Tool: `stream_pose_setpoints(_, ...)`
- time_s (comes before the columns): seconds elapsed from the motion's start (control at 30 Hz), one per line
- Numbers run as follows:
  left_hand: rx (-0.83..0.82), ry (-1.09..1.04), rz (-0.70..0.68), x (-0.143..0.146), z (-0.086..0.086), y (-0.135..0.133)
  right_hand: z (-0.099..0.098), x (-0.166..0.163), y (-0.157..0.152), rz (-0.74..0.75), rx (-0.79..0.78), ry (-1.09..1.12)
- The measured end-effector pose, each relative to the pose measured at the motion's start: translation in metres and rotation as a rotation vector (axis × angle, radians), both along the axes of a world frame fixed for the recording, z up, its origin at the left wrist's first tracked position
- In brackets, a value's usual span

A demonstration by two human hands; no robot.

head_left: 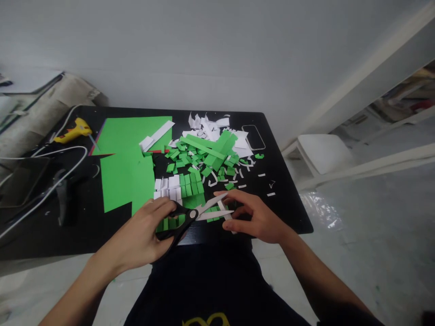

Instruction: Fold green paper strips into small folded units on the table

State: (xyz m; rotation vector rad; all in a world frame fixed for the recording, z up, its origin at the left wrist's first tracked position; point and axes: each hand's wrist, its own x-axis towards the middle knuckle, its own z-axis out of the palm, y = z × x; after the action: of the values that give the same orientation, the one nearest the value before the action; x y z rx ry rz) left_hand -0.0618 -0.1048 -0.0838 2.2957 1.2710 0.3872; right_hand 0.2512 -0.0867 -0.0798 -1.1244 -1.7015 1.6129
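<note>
My left hand [149, 228] is closed around the black handles of a pair of scissors [193, 214], whose blades are spread and point right. Between the blades lies a narrow white paper strip [224, 210]. The fingers and thumb of my right hand [251, 215] pinch that strip near the table's front edge. Just beyond the scissors sits a piece with rows of folded white and green paper tabs [180, 185], partly hidden by my left hand and the scissors. Small green paper pieces [185, 156] and longer green strips [217, 149] are heaped behind it.
Green sheets [129, 167] cover the table's left middle. A yellow glue gun [75, 130] with white cables lies at far left. White paper scraps [207, 127] and a phone-shaped outline [253, 137] are at the back. A white stool [322, 151] stands to the right.
</note>
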Motion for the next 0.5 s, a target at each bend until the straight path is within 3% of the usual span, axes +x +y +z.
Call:
stream_pose_setpoints(0.33,0.062,0.014,0.013,-0.0033,-0.0010,-0.0027,-0.0040,-0.0011,0.0002,-0.015,0.040,-0.051)
stream_pose_setpoints(0.5,0.103,0.031,0.090,-0.0050,-0.0011,-0.0008,-0.0062,-0.0017,-0.0004,-0.012,0.051,-0.061)
